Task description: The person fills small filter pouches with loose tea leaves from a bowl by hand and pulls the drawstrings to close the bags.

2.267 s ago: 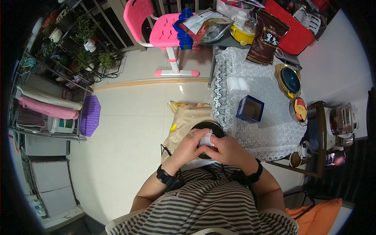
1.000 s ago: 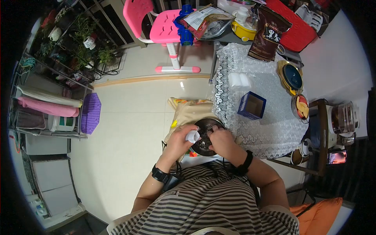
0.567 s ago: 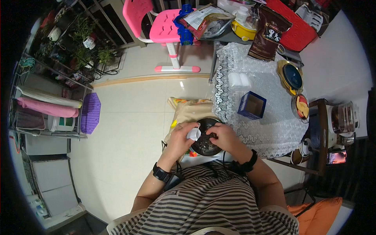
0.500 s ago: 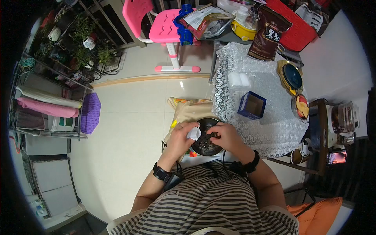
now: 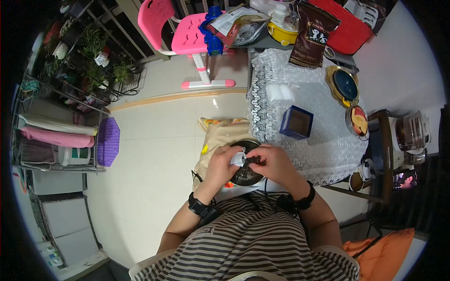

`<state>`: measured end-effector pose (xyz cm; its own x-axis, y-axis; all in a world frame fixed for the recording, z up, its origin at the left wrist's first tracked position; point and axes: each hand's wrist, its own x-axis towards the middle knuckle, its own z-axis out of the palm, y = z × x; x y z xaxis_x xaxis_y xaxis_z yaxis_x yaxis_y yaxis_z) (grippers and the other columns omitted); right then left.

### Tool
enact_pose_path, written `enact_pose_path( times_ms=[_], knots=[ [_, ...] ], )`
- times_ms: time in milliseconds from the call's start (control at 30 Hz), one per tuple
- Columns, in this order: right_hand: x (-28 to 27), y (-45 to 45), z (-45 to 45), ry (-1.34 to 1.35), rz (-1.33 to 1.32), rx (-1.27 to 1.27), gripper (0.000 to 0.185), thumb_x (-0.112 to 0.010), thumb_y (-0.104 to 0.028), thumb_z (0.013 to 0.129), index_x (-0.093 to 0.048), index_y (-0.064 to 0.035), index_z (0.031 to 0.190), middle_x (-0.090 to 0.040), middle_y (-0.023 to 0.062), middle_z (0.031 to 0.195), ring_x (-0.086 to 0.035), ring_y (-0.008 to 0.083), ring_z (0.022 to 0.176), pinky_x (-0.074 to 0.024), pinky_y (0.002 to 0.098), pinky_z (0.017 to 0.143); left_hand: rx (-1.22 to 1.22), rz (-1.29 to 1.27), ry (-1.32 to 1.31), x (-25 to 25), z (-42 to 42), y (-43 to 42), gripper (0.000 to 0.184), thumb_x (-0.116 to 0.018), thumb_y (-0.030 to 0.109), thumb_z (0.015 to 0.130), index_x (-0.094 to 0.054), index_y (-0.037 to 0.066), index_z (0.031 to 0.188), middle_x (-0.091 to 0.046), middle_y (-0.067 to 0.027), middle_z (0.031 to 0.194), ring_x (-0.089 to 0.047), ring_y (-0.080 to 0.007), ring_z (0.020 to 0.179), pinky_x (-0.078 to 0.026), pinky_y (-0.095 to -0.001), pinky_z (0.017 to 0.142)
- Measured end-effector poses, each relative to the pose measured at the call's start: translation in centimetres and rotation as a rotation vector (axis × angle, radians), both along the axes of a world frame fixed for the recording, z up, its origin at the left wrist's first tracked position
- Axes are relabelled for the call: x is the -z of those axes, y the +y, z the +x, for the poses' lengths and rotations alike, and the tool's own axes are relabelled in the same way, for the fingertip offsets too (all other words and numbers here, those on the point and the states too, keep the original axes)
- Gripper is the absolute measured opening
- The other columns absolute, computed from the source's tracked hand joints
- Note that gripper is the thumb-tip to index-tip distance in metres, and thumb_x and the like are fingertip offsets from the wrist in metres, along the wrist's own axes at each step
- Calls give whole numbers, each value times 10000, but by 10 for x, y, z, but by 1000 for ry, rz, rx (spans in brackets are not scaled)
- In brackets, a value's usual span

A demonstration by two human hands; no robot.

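My left hand [image 5: 220, 166] is closed around a small white pouch [image 5: 237, 159], which looks like an empty tea bag and is held over a dark round bowl [image 5: 247, 179]. Loose dark bits like tea leaves lie in the bowl. Between the fingertips of my right hand [image 5: 276, 164] is a pinch of dark tea leaves [image 5: 254, 160], close beside the pouch's opening. The bowl sits low in front of my body, near a beige cloth cushion [image 5: 220, 133] with coloured patches. Both hands partly hide the bowl.
A lace-covered table [image 5: 323, 154] stands to the right, holding a blue box [image 5: 296, 122], a white packet [image 5: 280, 94], a brown foil bag [image 5: 313, 37] and a bowl of fruit slices [image 5: 358, 122]. A pink chair [image 5: 192, 35] is ahead; shelves with towels [image 5: 58, 138] stand left.
My right hand has lifted a pinch of dark leaves from the bowl and come up to the white pouch. My left hand still holds the pouch. The view has shifted slightly.
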<state>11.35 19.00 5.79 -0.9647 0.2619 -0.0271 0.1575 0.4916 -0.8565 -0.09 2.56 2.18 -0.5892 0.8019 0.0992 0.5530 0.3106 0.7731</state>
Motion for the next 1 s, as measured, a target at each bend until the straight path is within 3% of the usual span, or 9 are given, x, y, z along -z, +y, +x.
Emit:
enact_pose_path(
  times_ms=[400,800,1000],
  knots=[
    [1,-3,5,22,230,27,237,-736,-106,720,-695,-93,953,-630,93,875,-643,238,686,-529,336,642,11,-33,20,1,7,4,573,-753,-61,559,-634,74,1102,-621,-135,950,-574,-351,957,-477,-413,834],
    [1,-10,3,-15,143,61,341,-750,-84,702,-576,-45,993,-646,109,884,-643,242,707,-523,352,644,34,-47,37,2,10,5,574,-770,-27,563,-624,80,1108,-602,-134,951,-564,-356,949,-474,-424,831],
    [0,-11,3,23,112,52,264,-728,-41,711,-607,-42,946,-630,99,863,-641,231,722,-529,326,626,43,-2,-8,2,9,6,512,-789,70,627,-621,48,1110,-602,-138,918,-585,-337,896,-480,-412,802]
  ],
)
